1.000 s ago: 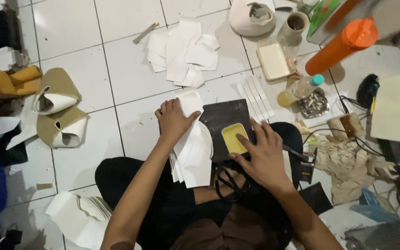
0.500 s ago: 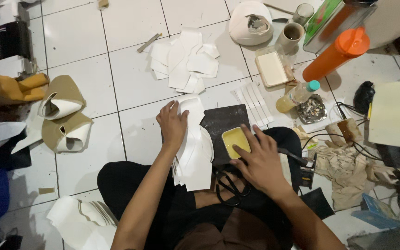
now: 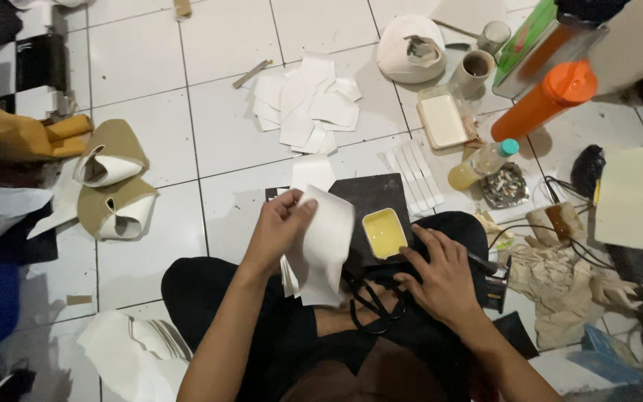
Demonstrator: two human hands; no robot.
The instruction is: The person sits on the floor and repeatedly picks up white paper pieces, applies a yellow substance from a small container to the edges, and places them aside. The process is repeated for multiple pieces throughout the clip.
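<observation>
My left hand [image 3: 278, 228] pinches the top edge of a white cut sheet [image 3: 327, 242] and lifts it off a small stack [image 3: 301, 279] resting on my lap. My right hand [image 3: 440, 277] lies spread, palm down, on my right thigh beside a small tray of yellow glue [image 3: 384, 232] that sits on a dark board [image 3: 370, 196]. Black scissors [image 3: 370, 301] lie on my lap between my two hands.
A loose heap of white cut pieces [image 3: 303, 104] lies on the tiled floor ahead. Rolled tan and white material [image 3: 117, 182] sits at left. An orange bottle [image 3: 541, 100], cups, a cream block in a tray [image 3: 442, 120] and white strips [image 3: 414, 175] crowd the right.
My left hand has lifted the top white sheet up off the stack and curled it. My right hand has slid back from the glue tray onto my thigh.
</observation>
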